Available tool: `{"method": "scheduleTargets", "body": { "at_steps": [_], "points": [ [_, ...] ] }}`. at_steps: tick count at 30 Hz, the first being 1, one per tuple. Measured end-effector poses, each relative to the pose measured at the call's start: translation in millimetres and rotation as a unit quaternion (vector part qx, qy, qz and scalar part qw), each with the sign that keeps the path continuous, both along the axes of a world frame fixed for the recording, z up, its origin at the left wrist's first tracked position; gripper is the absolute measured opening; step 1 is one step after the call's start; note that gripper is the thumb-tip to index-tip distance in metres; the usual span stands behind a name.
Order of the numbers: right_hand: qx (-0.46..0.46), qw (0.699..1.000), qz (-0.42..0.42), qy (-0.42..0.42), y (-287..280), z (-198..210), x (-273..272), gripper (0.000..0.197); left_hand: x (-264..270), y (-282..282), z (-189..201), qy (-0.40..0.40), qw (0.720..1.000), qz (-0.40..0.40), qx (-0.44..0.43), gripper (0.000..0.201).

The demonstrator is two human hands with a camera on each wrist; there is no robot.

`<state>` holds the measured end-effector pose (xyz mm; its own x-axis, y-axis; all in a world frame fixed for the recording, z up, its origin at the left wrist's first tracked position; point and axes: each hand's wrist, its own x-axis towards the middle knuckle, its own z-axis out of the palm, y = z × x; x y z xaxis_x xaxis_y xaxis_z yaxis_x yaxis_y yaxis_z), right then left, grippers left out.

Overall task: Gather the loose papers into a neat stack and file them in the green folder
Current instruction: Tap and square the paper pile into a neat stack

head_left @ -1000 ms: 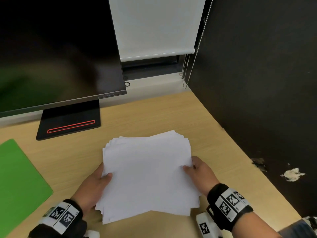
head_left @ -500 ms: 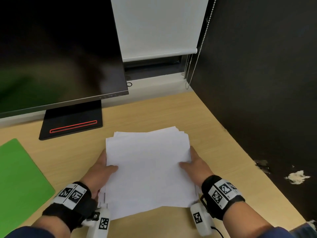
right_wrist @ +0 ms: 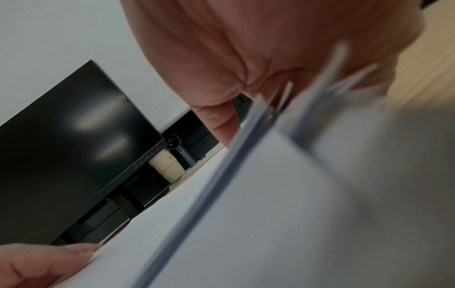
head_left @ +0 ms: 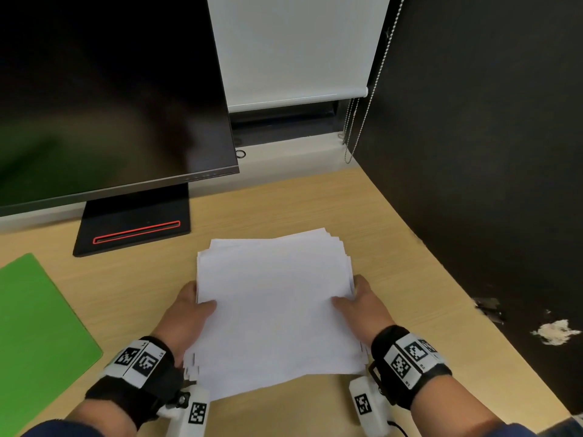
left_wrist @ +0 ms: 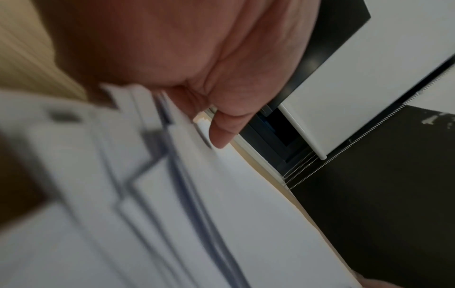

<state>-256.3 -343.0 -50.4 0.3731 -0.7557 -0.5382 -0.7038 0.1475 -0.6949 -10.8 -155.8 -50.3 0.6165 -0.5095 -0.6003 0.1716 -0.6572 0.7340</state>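
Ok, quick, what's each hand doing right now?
Left hand: holding the left edge of the paper stack, thumb on top.
Right hand: holding the stack's right edge, thumb on top.

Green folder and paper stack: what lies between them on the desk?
In the head view, only bare desk and the left hand, which holds the paper stack at its left edge, lie between it and the green folder.
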Motion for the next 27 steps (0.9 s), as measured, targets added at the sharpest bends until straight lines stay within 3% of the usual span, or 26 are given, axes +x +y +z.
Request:
{"method": "scheduleTargets", "body": {
  "at_steps": [3, 7, 10, 13, 16, 20, 27],
  "points": [
    [-0.003, 1.0, 0.005, -0.023, 0, -1, 1, 0.054, -1, -3, 1, -0.023, 0.999, 0.036, -0.013, 0.031],
    [0.026, 0.995, -0.062, -0.069, -1, 1, 1, 0.04, 3, -3, -1, 0.051, 0.993, 0.098, -0.029, 0.031],
    [0.088, 0.983, -0.129, -0.097, -8, 3, 1, 0.025, 4, -1, -1, 0.085, 0.992, 0.085, -0.042, 0.032],
    [0.115, 0.977, -0.116, -0.133, -10, 15, -1, 0.023, 4, -1, 8, 0.052, 0.993, 0.066, -0.08, 0.033],
    [0.053, 0.968, -0.105, -0.223, -9, 41, -6, 0.019, 3, -4, 30, 0.011, 0.98, 0.078, -0.181, 0.032],
    [0.025, 0.925, -0.09, -0.368, -9, 71, -9, 0.035, 5, -8, 53, -0.018, 0.947, 0.084, -0.308, 0.042],
    [-0.005, 0.911, -0.14, -0.388, 1, 59, -1, 0.036, -4, -17, 50, -0.008, 0.93, 0.116, -0.35, 0.041]
  ]
}}
